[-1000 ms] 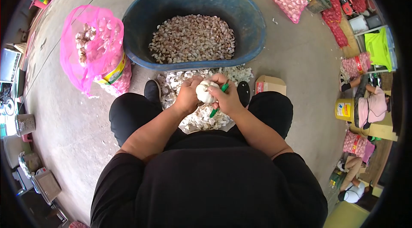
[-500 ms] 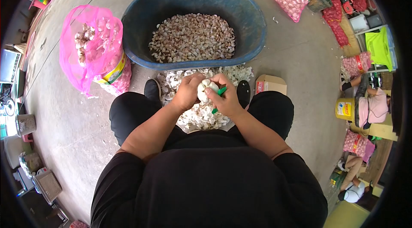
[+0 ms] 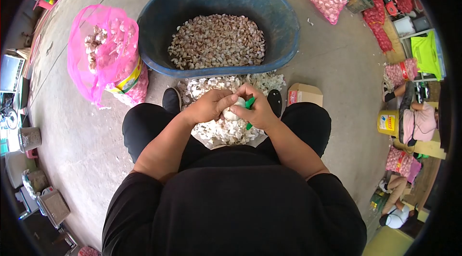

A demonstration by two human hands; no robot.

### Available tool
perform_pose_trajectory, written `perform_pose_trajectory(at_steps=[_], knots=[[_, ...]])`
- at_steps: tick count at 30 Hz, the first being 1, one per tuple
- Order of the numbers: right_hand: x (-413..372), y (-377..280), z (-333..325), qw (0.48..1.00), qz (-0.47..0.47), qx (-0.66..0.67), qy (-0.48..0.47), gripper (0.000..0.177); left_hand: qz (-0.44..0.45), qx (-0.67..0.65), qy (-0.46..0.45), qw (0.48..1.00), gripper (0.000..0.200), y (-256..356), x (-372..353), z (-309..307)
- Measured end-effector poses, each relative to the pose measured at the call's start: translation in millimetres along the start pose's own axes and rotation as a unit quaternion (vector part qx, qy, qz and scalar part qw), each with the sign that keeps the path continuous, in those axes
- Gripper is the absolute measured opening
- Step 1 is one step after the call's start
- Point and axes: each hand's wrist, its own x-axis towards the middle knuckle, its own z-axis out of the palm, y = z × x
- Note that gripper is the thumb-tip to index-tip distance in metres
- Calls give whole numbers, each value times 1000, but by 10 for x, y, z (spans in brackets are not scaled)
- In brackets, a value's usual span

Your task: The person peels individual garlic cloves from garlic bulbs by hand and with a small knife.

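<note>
The left thumb and fingers are curling in close against a white garlic bulb (image 3: 233,114), with the left hand (image 3: 210,107) bearing on its near left side; how far the hidden fingertips are wrapping underneath, I cannot tell. The right hand (image 3: 260,112) is closing around one green tool (image 3: 249,104) while its thumb is pressing on the bulb; any blade is staying out of sight. The bulb is sitting between both hands, above the floor and in front of the knees.

Judging by its look, the bulb is being light and firm, with dry, papery skin likely to slip or flake under a thumb and cloves likely to split apart under hard pressing. Its rounded sides are offering the surest hold, clear of the tool.

Below, loose garlic skins (image 3: 219,133), too many to count, are covering the floor between two black shoes (image 3: 172,100). Beyond them one blue tub (image 3: 284,27) is holding a broad heap of garlic cloves (image 3: 216,41), also past counting. One open pink mesh sack (image 3: 115,70) of bulbs is standing left of the tub; one cardboard box (image 3: 308,95) is lying beside the right shoe. Farther right, one yellow bucket (image 3: 387,122) is standing, and two other people (image 3: 423,120) are showing at the edge.
</note>
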Motion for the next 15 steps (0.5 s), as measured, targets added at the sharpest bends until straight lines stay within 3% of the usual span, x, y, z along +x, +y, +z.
perform_pose_trajectory(at_steps=[5, 9, 12, 13, 15], knots=[[-45, -139, -28, 993, 59, 99, -27, 19, -33, -65, 31, 997, 44, -6, -26, 89], [-27, -233, -108, 977, 95, 187, -31, 17, -57, -297, 44, 952, 36, -102, -8, 58], [10, -172, -112, 954, 98, 284, -22, 24, -56, -371, 44, 926, 34, -57, 42, 19], [14, -180, -110, 969, 93, 227, -12, 29, -56, -393, 14, 918, 33, -104, 51, -38], [18, -186, -89, 968, 122, 221, 11, 30, -43, -374, 66, 924, 29, -6, 50, -25]])
